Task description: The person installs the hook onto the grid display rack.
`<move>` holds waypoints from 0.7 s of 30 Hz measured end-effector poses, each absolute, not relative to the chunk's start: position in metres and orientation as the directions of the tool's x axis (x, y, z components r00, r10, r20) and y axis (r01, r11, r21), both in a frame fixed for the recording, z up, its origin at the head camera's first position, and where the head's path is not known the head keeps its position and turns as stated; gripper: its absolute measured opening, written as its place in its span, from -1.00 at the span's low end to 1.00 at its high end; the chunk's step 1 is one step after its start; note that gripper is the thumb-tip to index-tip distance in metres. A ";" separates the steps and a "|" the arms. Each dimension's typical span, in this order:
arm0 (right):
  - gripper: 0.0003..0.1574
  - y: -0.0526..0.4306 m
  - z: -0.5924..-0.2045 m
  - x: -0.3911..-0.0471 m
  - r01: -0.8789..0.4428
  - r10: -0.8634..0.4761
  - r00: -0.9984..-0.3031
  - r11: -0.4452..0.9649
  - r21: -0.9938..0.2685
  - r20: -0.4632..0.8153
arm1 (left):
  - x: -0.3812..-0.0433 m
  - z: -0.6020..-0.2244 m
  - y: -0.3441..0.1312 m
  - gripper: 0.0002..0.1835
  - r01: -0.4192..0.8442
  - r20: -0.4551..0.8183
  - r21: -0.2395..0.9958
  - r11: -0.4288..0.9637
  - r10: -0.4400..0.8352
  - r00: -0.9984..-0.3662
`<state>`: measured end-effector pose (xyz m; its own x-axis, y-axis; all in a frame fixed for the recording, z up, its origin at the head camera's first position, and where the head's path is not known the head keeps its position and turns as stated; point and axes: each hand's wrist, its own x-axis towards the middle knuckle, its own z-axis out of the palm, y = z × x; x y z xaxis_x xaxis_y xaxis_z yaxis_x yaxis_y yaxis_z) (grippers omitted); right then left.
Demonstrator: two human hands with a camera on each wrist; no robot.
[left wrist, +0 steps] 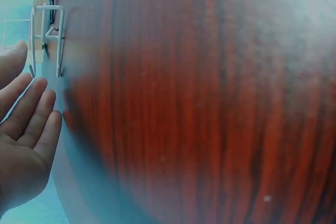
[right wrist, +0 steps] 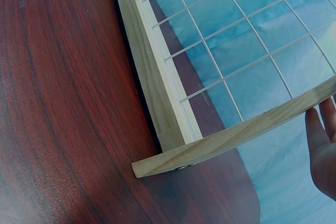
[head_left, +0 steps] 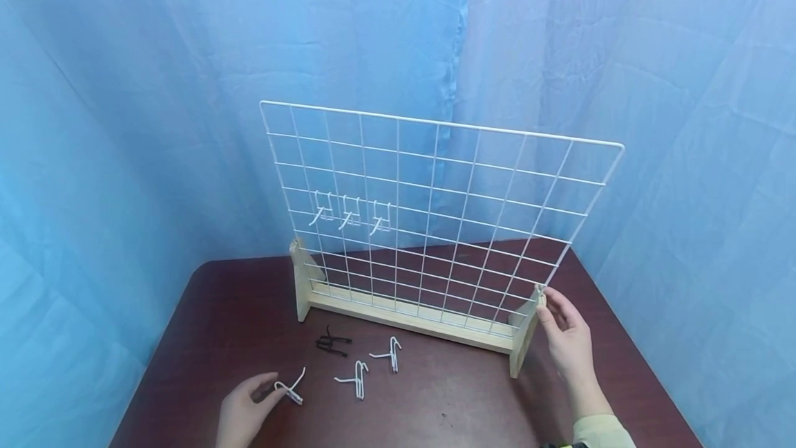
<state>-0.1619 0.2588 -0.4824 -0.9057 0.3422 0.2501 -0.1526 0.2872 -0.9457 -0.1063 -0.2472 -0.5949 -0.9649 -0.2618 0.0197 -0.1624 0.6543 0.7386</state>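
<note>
Between thumb and fingers, my left hand (head_left: 244, 408) pinches a white wire hook (head_left: 291, 393) over the table's left front. In the left wrist view the hook (left wrist: 60, 40) shows at the fingertips. My right hand (head_left: 573, 344) grips the top of the right wooden upright (head_left: 522, 341) of a stand, thumb in front and fingers behind. That stand carries a white wire grid panel (head_left: 398, 117), leaning back. Three white hooks hang in a row on its left half, the rightmost hook (head_left: 380, 218) near the panel's middle. The right wrist view shows fingers against the upright's plank (right wrist: 236, 136).
Two loose white hooks, a nearer one (head_left: 358, 380) and a farther one (head_left: 394, 355), lie before the stand. Black hooks (head_left: 325, 343) lie left of them. The stand's wooden base bar (head_left: 410, 320) crosses the dark red table (head_left: 460, 413). Blue curtains (head_left: 186, 88) surround the table.
</note>
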 end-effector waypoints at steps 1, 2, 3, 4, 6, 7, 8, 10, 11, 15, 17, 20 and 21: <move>-0.53 0.259 -0.482 -0.162 -0.151 0.342 -0.906 0.290 -0.945 0.250 | -0.105 -0.594 -0.247 -0.57 -0.166 0.012 0.741 0.651 -0.260 -0.965; -0.52 0.259 -0.482 -0.161 -0.150 0.341 -0.906 0.292 -0.944 0.250 | -0.104 -0.594 -0.247 -0.58 -0.169 0.006 0.743 0.648 -0.259 -0.966; -0.52 0.259 -0.482 -0.161 -0.149 0.341 -0.907 0.292 -0.945 0.248 | -0.103 -0.593 -0.247 -0.58 -0.166 0.006 0.749 0.642 -0.257 -0.966; -0.52 0.258 -0.482 -0.161 -0.149 0.341 -0.907 0.292 -0.945 0.248 | -0.103 -0.592 -0.247 -0.59 -0.166 0.003 0.751 0.639 -0.256 -0.967; -0.52 0.258 -0.481 -0.161 -0.149 0.340 -0.907 0.291 -0.945 0.248 | -0.103 -0.592 -0.246 -0.62 -0.177 -0.003 0.747 0.641 -0.263 -0.965; -0.52 0.258 -0.481 -0.161 -0.149 0.341 -0.907 0.292 -0.945 0.249 | -0.103 -0.591 -0.246 -0.63 -0.176 0.001 0.749 0.639 -0.266 -0.964; -0.52 0.258 -0.481 -0.161 -0.150 0.340 -0.907 0.291 -0.945 0.248 | -0.103 -0.591 -0.245 -0.64 -0.177 0.004 0.748 0.640 -0.270 -0.963; -0.52 0.258 -0.480 -0.161 -0.148 0.341 -0.907 0.294 -0.944 0.248 | -0.105 -0.592 -0.245 -0.66 -0.184 0.005 0.744 0.642 -0.281 -0.960; -0.52 0.258 -0.480 -0.161 -0.146 0.342 -0.907 0.292 -0.945 0.246 | -0.106 -0.594 -0.244 -0.67 -0.186 0.005 0.745 0.641 -0.285 -0.959; -0.51 0.259 -0.483 -0.162 -0.142 0.342 -0.907 0.297 -0.944 0.244 | -0.113 -0.598 -0.242 -0.70 -0.178 0.012 0.746 0.641 -0.280 -0.960; -0.51 0.262 -0.487 -0.164 -0.145 0.342 -0.907 0.295 -0.945 0.246 | -0.117 -0.598 -0.239 -0.71 -0.156 0.023 0.752 0.640 -0.262 -0.965; -0.51 0.267 -0.497 -0.169 -0.153 0.343 -0.906 0.285 -0.946 0.250 | -0.123 -0.597 -0.234 -0.74 -0.118 0.038 0.756 0.644 -0.224 -0.974; -0.51 0.269 -0.500 -0.170 -0.156 0.344 -0.905 0.282 -0.947 0.251 | -0.125 -0.596 -0.232 -0.74 -0.104 0.046 0.750 0.653 -0.208 -0.977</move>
<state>-0.1702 0.2687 -0.4996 -0.9047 0.3439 0.2514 -0.1559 0.2820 -0.9467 -0.1250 -0.2323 -0.5965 -0.9770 -0.2082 0.0464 -0.1036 0.6534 0.7499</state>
